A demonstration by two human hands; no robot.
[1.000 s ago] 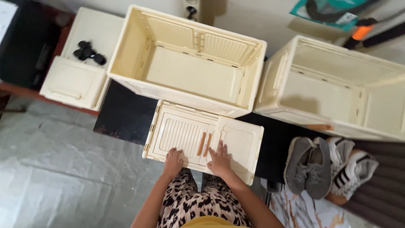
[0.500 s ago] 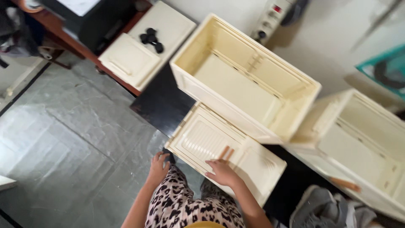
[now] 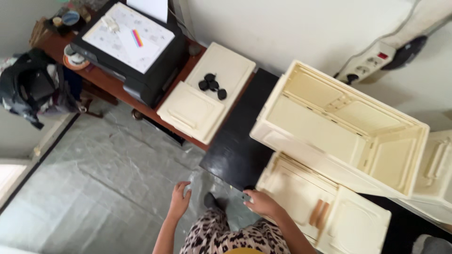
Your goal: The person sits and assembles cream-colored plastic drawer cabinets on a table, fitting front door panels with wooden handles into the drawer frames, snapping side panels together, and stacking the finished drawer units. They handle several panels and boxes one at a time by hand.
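the person's right hand (image 3: 260, 202) rests on the near left corner of a flat cream plastic panel (image 3: 325, 214) with ribbed sections and two short wooden handles (image 3: 318, 214) at its middle; the fingers curl loosely over the panel's edge, together rather than spread, though i cannot tell whether they truly grip it. the panel lies low at the front edge of a black tabletop (image 3: 240, 141), partly overhanging it, just below a large open cream plastic crate (image 3: 339, 127) that stands on the same surface. the left hand (image 3: 179, 199) hangs free over the grey tiled floor (image 3: 103, 183), fingers slightly bent and a little apart, holding nothing, well to the left of the panel. between the two hands a dark foot or shoe (image 3: 211, 201) shows on the floor, above leopard-print trousers (image 3: 235, 235).

further back, a second cream plastic lid (image 3: 207, 91) lies across a brown wooden tabletop (image 3: 117, 87), with four small black wheels (image 3: 213, 86) clustered on it. beside it sits a black printer (image 3: 132, 44) with a white sheet on top. a white power strip (image 3: 369, 66) lies against the wall, and another cream crate (image 3: 435, 174) shows at the right edge. a dark backpack (image 3: 33, 87) slumps at the far left.
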